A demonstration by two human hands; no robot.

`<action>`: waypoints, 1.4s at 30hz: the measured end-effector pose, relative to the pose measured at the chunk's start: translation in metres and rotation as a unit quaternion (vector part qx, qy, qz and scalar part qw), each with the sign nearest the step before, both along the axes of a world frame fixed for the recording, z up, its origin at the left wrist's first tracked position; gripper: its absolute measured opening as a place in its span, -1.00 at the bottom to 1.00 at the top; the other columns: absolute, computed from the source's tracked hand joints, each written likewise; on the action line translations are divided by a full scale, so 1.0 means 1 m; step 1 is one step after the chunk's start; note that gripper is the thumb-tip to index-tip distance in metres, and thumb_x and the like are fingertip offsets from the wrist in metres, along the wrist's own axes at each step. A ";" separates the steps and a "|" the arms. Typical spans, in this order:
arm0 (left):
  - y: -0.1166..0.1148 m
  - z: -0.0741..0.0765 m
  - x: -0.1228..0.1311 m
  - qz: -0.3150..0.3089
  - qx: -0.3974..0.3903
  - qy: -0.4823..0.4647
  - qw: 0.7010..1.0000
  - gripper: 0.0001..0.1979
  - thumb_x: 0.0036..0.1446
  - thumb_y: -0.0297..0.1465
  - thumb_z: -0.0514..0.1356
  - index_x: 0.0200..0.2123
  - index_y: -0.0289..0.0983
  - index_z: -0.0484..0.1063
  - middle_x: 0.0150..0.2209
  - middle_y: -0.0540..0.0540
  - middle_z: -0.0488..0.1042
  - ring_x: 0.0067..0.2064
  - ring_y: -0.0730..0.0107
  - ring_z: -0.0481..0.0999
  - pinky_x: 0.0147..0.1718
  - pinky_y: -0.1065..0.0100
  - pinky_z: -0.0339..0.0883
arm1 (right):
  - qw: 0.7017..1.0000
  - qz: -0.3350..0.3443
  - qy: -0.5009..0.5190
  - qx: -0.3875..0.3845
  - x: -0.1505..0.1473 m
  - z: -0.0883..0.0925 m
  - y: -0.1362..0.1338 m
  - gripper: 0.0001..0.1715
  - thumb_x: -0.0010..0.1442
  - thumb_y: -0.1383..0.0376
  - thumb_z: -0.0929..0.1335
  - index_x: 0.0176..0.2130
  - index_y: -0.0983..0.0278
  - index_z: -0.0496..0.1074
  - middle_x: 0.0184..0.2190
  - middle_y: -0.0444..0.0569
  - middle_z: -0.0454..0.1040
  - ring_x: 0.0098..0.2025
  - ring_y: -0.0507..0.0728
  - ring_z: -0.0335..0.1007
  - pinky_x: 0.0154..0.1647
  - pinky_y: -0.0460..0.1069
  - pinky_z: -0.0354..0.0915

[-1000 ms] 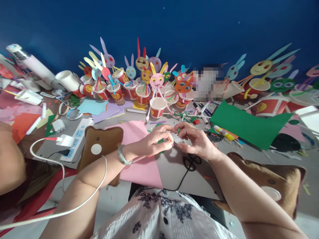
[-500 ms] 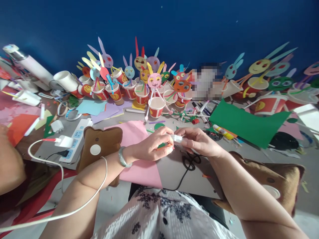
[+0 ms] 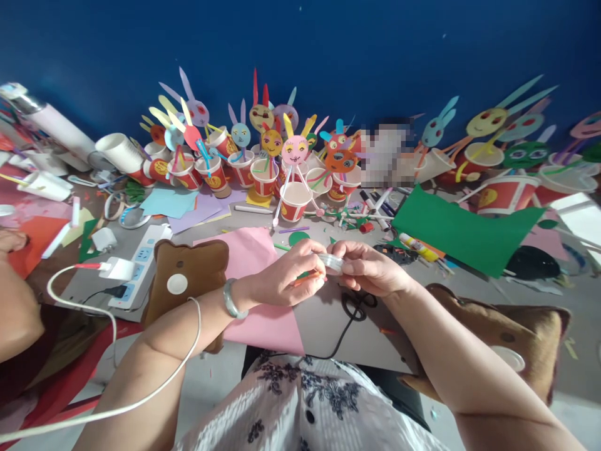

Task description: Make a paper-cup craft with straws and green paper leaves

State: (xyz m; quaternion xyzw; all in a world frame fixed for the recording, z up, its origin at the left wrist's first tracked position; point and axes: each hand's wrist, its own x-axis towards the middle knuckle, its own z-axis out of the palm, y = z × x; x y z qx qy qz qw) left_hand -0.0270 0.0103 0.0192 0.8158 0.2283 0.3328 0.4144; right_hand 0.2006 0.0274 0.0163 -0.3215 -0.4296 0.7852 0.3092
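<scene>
Head view: the grey table [image 3: 317,335] lies open between pink sheet [image 3: 265,329] and black cable [image 3: 359,311], right to its near edge! Left hand [image 3: 290,272] curls inward, can't tell its grip; right hand [image 3: 374,269] faces it, fingers clamped on the clear roll [image 3: 331,263] between them, turned since a second ago, orange strip [image 3: 307,279] by left thumb.

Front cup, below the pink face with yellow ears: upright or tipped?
Upright: cup stands base-down, open rim facing up.

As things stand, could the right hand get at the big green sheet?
Likely yes: the green sheet lies mostly uncovered, though the right hand is holding a whitish roll.
</scene>
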 end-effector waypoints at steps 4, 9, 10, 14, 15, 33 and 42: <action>0.001 0.002 0.001 0.013 -0.012 -0.015 1.000 -0.92 0.24 -0.36 0.10 -0.32 -0.20 0.31 -0.17 -0.18 0.40 0.07 0.12 0.35 0.16 0.05 0.24 | 1.000 -0.011 0.002 0.001 -0.003 0.002 -0.001 -0.65 -0.10 0.18 0.59 -0.45 0.29 0.45 -0.46 -0.15 0.46 -0.69 -0.09 0.22 -0.77 -0.17 0.04; 0.001 0.005 0.001 0.034 -0.003 -0.027 0.999 -0.86 0.29 -0.35 0.05 -0.34 -0.21 0.28 -0.22 -0.17 0.38 0.05 0.13 0.35 0.10 0.08 0.26 | 1.000 -0.028 0.008 -0.008 -0.004 -0.001 -0.001 -0.66 -0.09 0.15 0.58 -0.39 0.27 0.50 -0.53 -0.16 0.45 -0.69 -0.08 0.17 -0.76 -0.16 0.00; 0.001 0.005 0.002 0.037 -0.002 -0.031 0.999 -0.86 0.30 -0.35 0.05 -0.34 -0.21 0.28 -0.22 -0.17 0.38 0.06 0.14 0.35 0.10 0.09 0.26 | 0.999 -0.031 0.011 -0.004 -0.004 -0.001 -0.001 -0.66 -0.08 0.14 0.58 -0.38 0.27 0.51 -0.53 -0.16 0.45 -0.69 -0.08 0.17 -0.75 -0.16 0.00; -0.001 0.002 0.003 0.058 -0.024 -0.038 0.997 -0.85 0.30 -0.32 0.06 -0.34 -0.22 0.29 -0.16 -0.19 0.38 0.05 0.16 0.36 0.12 0.06 0.26 | 0.999 -0.044 -0.002 0.029 -0.005 -0.002 0.000 -0.62 -0.11 0.13 0.61 -0.38 0.28 0.52 -0.52 -0.16 0.46 -0.68 -0.08 0.19 -0.71 -0.15 0.03; -0.001 0.001 0.003 0.062 -0.034 -0.041 0.997 -0.84 0.30 -0.31 0.07 -0.34 -0.21 0.29 -0.18 -0.18 0.38 0.06 0.15 0.35 0.13 0.06 0.25 | 0.998 -0.049 -0.011 0.039 -0.004 -0.003 -0.001 -0.61 -0.13 0.14 0.62 -0.37 0.28 0.52 -0.53 -0.17 0.46 -0.67 -0.08 0.18 -0.70 -0.15 0.04; 0.004 0.011 0.001 0.018 -0.116 -0.017 0.993 -0.82 0.27 -0.31 0.15 -0.38 -0.25 0.39 -0.26 -0.10 0.40 -0.11 0.29 0.43 0.02 0.20 0.34 | 0.922 -0.190 -0.110 0.319 -0.007 -0.011 -0.001 -0.74 0.13 0.19 0.53 -0.15 0.19 0.61 -0.18 0.00 0.58 -0.17 0.13 0.51 -0.13 0.01 0.44; -0.004 -0.006 0.009 0.105 0.118 -0.014 0.987 -0.88 0.32 -0.36 0.13 -0.27 -0.25 0.41 0.07 -0.25 0.44 0.22 0.13 0.36 0.26 0.01 0.20 | 0.933 -0.283 -0.110 0.191 -0.010 -0.008 -0.012 -0.63 0.07 0.11 0.56 -0.20 0.26 0.55 -0.50 -0.17 0.42 -0.60 -0.08 0.15 -0.63 -0.14 0.12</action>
